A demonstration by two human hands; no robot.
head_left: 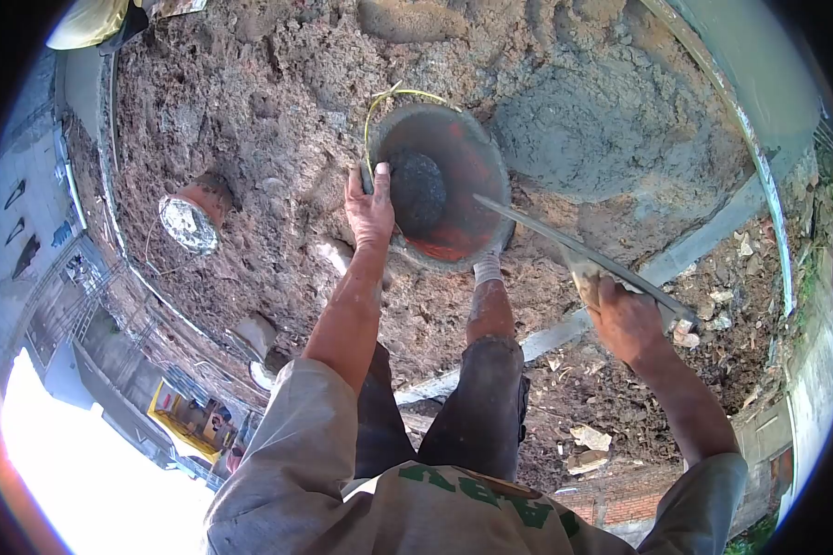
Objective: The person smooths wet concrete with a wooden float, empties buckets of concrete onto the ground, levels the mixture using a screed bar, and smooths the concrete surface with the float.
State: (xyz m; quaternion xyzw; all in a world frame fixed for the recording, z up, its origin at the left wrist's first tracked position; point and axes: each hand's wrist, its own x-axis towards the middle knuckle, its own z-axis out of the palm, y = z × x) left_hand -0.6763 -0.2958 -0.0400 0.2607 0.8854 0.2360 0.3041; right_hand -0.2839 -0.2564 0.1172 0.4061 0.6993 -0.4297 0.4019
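Observation:
A round bucket (pixel 472 157) stands tilted before me, its inside smeared with grey mortar over reddish walls and a dark round bottom. On its left rim is my left hand (pixel 370 208), fingers closed over the edge beside a yellow wire handle (pixel 368 120). My right hand (pixel 620 314) grips a long, flat grey tool (pixel 574 245), whose far tip reaches over the bucket's right rim into its opening. The part of the tool inside the right hand is hidden by the fingers.
Wet grey mortar (pixel 602 125) lies on the soil right of the bucket. A second bucket (pixel 194 215) lies tipped at left. A pale strip (pixel 565 333) crosses the ground near my legs, with rubble (pixel 590 438) beyond. A yellow hat (pixel 81 23) shows at top left.

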